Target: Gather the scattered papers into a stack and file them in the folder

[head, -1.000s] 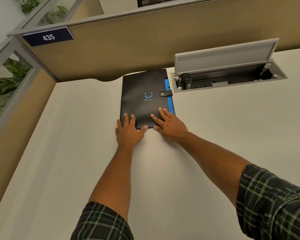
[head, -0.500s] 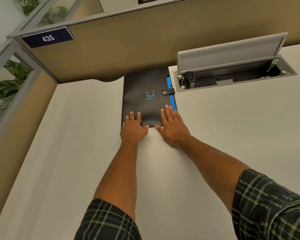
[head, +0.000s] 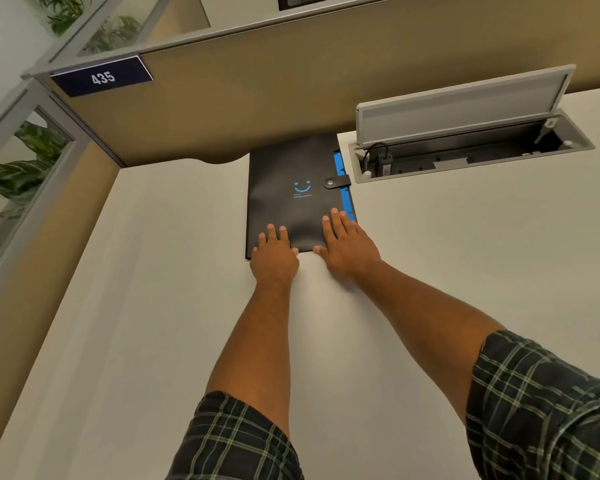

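Lay flat on the white desk, at its far edge against the tan cubicle partition — a black folder, closed, matte, with a snap-button strap across its right edge and blue divider tabs peeking out along that side. Sat just beside the left end of the open cable tray sunk into the desk. Carried a blue smile mark near the middle, with a line of blue lettering under it too small to read. No loose papers to be seen; contents of the folder hidden under the cover.

Left hand pressed flat on the folder's near left corner, fingers straight and slightly spread, gripping nothing. Right hand likewise flat on the near right corner, fingers straight and covering the lowest blue tabs — released, not curled. Both plaid sleeves cut off by the bottom of the view.

Read "435" in white on a dark nameplate at the partition's top left corner. Showed a black plug and cable inside the tray, under its raised grey lid.
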{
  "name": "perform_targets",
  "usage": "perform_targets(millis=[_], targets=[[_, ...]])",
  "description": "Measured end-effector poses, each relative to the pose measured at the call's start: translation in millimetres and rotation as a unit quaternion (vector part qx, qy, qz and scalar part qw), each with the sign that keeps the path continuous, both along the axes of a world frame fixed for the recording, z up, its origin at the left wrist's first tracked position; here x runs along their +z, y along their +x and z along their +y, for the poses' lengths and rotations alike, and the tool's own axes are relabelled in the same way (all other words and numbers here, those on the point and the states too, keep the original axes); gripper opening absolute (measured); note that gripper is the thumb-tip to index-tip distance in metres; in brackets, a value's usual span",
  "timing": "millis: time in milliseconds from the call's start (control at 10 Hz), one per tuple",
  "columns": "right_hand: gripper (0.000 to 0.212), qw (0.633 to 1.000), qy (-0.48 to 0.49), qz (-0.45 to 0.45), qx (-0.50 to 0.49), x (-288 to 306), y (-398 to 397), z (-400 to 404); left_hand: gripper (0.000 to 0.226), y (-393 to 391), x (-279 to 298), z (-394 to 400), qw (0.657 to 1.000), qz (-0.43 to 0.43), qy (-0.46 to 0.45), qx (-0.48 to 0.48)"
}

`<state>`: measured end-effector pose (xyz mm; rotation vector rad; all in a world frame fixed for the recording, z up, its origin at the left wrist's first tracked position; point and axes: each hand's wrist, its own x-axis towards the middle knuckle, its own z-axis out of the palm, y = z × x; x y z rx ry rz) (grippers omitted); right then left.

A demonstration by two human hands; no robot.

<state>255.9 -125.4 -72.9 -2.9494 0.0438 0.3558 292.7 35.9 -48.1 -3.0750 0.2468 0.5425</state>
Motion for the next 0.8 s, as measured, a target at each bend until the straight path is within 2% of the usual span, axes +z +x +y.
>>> perform_targets(millis=[200,300,500,800], targets=[[0.073,0.995,0.023,0.096,0.032,21,12,-16,0.062,-5,6,4,0.999,0.033,0.018,-0.014],[0.069,0.994,0.035,0.100,0.038,25,8,-28,0.061,-13,11,9,0.999,0.044,0.018,-0.018],[0.059,0.997,0.036,0.031,0.061,25,-43,-41,0.062,-46,16,10,0.999,0.018,-0.004,-0.029],[0.064,0.995,0.045,-0.074,0.046,32,-136,-62,0.079,-124,19,-6,0.993,-0.089,-0.030,-0.068]])
